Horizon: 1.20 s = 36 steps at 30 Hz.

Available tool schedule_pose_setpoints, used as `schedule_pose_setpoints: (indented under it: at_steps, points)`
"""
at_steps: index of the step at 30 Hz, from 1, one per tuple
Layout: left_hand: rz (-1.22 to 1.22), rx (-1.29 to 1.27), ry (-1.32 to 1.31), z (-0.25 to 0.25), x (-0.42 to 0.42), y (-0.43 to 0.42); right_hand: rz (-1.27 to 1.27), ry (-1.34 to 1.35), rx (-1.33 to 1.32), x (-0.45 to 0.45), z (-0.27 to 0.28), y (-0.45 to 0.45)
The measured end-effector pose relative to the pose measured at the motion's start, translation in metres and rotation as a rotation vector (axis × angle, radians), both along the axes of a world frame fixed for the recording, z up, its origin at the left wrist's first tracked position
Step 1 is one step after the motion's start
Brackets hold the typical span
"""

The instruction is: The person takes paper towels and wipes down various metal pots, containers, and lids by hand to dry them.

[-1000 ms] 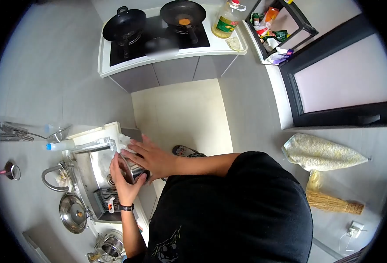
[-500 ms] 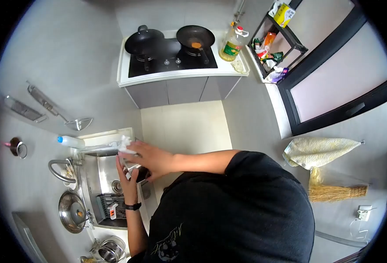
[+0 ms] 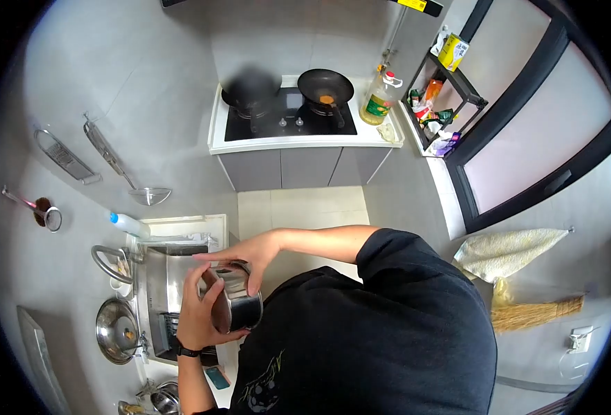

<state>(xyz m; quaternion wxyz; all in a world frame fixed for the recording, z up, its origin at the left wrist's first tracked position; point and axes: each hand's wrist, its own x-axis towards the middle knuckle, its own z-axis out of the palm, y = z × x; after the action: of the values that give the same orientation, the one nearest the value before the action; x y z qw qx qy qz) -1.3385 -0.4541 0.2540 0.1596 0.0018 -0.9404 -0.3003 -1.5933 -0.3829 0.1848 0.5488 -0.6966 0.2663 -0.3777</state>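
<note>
Steel pot [image 3: 239,299] is grasped by both hands, tilted, beside the near edge of the sink [image 3: 154,278]; the left hand [image 3: 198,319] is spread along its sink-side wall, the right hand [image 3: 258,250] curved over its upper part. Wall judged stiff, weight light to moderate, dent risk low. Polished curve may slip if wet; wetness cannot be told. Firmest hold expected from opposed palms around the wall, fingertips clear of the rim.

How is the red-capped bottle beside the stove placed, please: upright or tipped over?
Upright: the bottle stands on the counter with its red cap uppermost.
</note>
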Motion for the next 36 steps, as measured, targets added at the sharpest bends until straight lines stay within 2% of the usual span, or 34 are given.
schedule_pose_setpoints:
  at_steps: [2, 3, 8, 13, 16, 18, 19, 21, 26, 28, 30, 32, 34, 36]
  points:
    - [0.015, 0.021, -0.016, -0.004, 0.0, 0.001, -0.069, 0.168, 0.101, -0.004, 0.008, 0.007]
    - [0.045, 0.015, -0.018, -0.007, -0.002, -0.001, -0.075, 0.161, 0.1, -0.005, 0.007, 0.009]
    - [0.13, 0.054, -0.031, -0.01, -0.021, -0.003, -0.451, 0.301, -0.154, -0.002, 0.019, 0.031]
    - [0.181, -0.014, -0.03, -0.015, -0.047, 0.009, -0.48, 0.271, -0.087, -0.019, 0.033, 0.048]
    - [0.189, -0.149, -0.133, -0.017, -0.057, 0.015, -0.52, 0.408, -0.131, -0.026, 0.026, 0.058]
    - [0.204, -0.134, -0.139, -0.02, -0.064, 0.015, -0.634, 0.517, -0.221, -0.029, 0.019, 0.063]
    - [0.242, -0.171, -0.139, -0.022, -0.068, 0.016, -0.636, 0.512, -0.218, -0.029, 0.012, 0.064]
    - [0.312, -0.165, -0.115, -0.024, -0.076, 0.019, -0.801, 0.464, -0.468, -0.029, 0.0, 0.067]
    - [0.402, -0.152, -0.107, -0.027, -0.095, 0.026, -0.778, 0.512, -0.359, -0.039, 0.0, 0.084]
    - [0.434, -0.012, -0.089, -0.027, -0.103, 0.028, -0.775, 0.527, -0.358, -0.043, -0.003, 0.088]
    - [0.441, -0.047, -0.09, -0.032, -0.11, 0.031, -0.813, 0.589, -0.416, -0.044, -0.011, 0.088]
    - [0.509, 0.068, -0.073, -0.037, -0.118, 0.037, -0.85, 0.558, -0.454, -0.044, -0.017, 0.085]
    - [0.568, 0.045, -0.071, -0.043, -0.125, 0.042, -0.877, 0.519, -0.488, -0.046, -0.024, 0.083]
    - [0.703, 0.035, -0.021, -0.051, -0.129, 0.045, -0.937, 0.483, -0.522, -0.045, -0.029, 0.076]
